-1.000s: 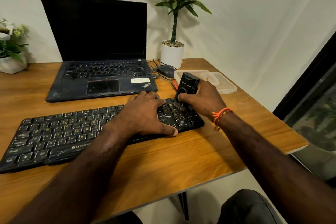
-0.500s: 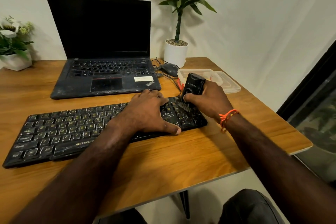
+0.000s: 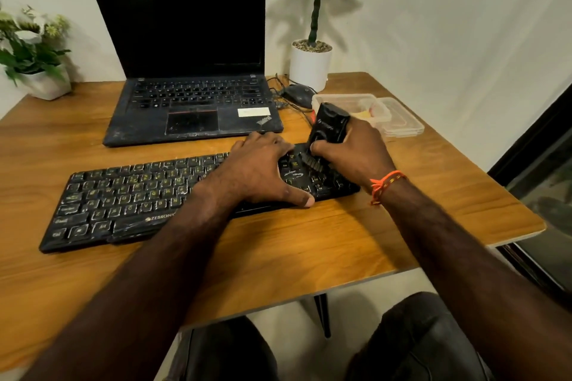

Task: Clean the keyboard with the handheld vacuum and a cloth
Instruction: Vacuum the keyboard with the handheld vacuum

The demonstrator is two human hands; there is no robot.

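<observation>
On the keyboard's [image 3: 130,195] right end, my left hand [image 3: 263,170] lay flat, fingers spread. My right hand [image 3: 356,155] gripped the handheld vacuum [image 3: 328,127], its brush touching the keys.

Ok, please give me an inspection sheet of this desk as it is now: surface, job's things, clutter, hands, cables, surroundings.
Surface: wooden desk, bare front part.
Job's things: black keyboard lies flat; handheld vacuum stands with its brush on the right-end keys; cloth: nothing seen.
Clutter: open laptop, mouse, clear plastic container.
Hands: left hand rests flat on the keyboard; right hand grips the vacuum.
Cables: thin black cables beside the mouse.
Surroundings: two potted plants, white wall, dark window frame at right.
</observation>
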